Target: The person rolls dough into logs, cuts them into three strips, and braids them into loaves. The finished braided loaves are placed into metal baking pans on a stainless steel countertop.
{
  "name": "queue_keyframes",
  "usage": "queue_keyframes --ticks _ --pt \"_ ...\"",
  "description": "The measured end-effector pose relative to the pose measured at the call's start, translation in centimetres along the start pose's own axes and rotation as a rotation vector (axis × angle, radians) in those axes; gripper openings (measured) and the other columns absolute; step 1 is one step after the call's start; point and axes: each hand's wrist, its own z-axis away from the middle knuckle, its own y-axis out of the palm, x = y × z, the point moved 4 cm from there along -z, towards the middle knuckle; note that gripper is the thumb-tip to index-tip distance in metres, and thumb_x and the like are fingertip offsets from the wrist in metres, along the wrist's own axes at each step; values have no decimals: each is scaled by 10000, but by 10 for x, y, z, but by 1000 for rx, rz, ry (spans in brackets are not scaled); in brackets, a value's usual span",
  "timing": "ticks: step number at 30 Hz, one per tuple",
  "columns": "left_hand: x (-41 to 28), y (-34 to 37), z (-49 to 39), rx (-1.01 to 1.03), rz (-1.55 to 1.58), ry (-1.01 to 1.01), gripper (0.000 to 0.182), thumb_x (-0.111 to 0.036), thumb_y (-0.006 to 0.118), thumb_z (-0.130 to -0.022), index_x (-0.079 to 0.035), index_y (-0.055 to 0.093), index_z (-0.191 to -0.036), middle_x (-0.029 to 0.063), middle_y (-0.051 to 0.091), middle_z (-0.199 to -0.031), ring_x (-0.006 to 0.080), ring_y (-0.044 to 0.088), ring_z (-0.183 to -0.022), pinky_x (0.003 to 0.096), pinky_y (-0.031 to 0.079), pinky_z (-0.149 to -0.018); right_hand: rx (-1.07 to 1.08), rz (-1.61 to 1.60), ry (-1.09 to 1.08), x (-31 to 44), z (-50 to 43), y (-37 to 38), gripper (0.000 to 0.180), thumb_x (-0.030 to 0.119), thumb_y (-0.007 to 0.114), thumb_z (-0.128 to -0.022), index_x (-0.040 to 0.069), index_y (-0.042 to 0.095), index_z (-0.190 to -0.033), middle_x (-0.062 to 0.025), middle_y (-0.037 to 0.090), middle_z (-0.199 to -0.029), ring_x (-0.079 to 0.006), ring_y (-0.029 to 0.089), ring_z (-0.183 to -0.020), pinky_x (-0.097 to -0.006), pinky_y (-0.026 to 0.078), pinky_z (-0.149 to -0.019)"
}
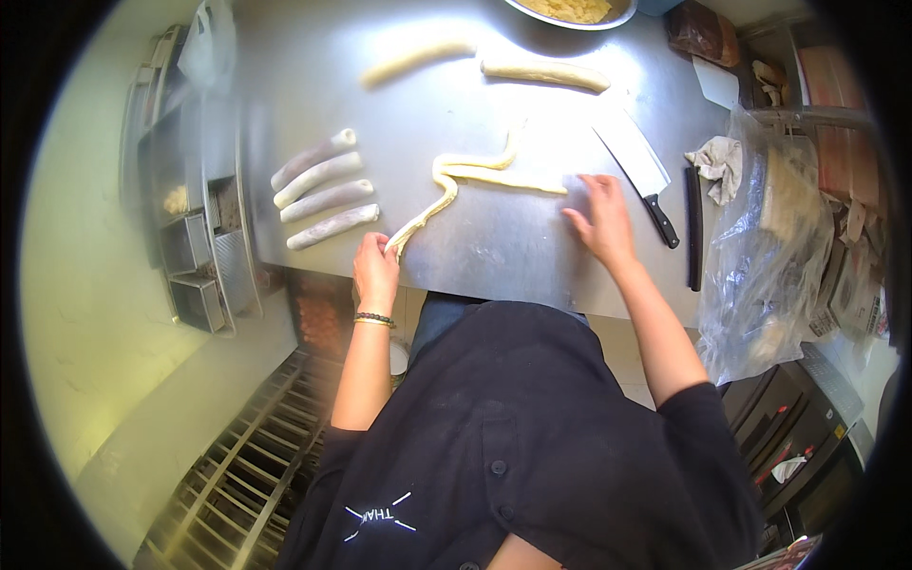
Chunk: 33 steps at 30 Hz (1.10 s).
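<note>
Long pale dough strands (452,187) lie on the steel worktable (491,249), bunched together on the left and parting toward the right. One strand bends up toward the glare, where its tip is hard to see; another runs almost straight to the right. My left hand (376,265) pinches the near left end of the dough at the table's front edge. Fingers apart and holding nothing, my right hand (604,217) hovers just right of the straight strand's tip. Several dough rolls with purplish-grey and white surfaces (328,199) lie side by side left of the strands.
Two yellowish dough rolls (545,73) lie farther back, near a metal bowl (570,23) of yellow filling. On the right are a cleaver (641,160), a dark rod (694,228), a crumpled cloth (718,164) and a clear plastic bag (762,263). Metal tins (192,246) stand at left.
</note>
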Motion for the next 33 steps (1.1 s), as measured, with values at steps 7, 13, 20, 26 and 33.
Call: queue_keyframes --ticks 7,13,20,26,33 --pt "-69 -10 20 -264 15 442 348 -57 757 -897 -25 642 -1223 181 611 -1270 396 595 -1191 473 488 -1026 90 -5 -1 27 -36 25 327 55 787 -866 46 658 -1167 -127 667 -1103 -344 672 -1015 -448 569 -859" --pt "-127 45 7 -4 343 468 386 -39 756 -911 -19 590 -1259 179 609 -1202 343 648 -1045 420 561 -900 156 -388 124 48 -57 23 251 20 725 -892 40 702 -1142 -161 753 -985 -322 753 -843 -400 601 -797" --pt "-163 70 -10 -180 266 555 631 -61 875 -810 -3 473 -1293 199 510 -1225 388 581 -1128 461 514 -989 362 -327 186 71 -82 5 244 28 724 -901 36 767 -1141 -147 776 -963 -255 777 -906 -378 600 -826" --pt "-165 69 -15 -350 314 439 694 -105 915 -766 -28 452 -1278 192 473 -1223 423 546 -1147 480 490 -1003 362 -1302 765 114 -69 -12 264 42 742 -952 -66 668 -1181 -176 756 -1164 -252 768 -1045 -337 645 -929" --pt "-150 59 -40 -392 376 446 474 -20 824 -794 -77 558 -1183 166 505 -1171 397 581 -1109 469 514 -952 224 -1661 1094 110 -46 -29 321 44 727 -968 -113 612 -1223 -226 728 -1196 -273 752 -1127 -302 677 -899"
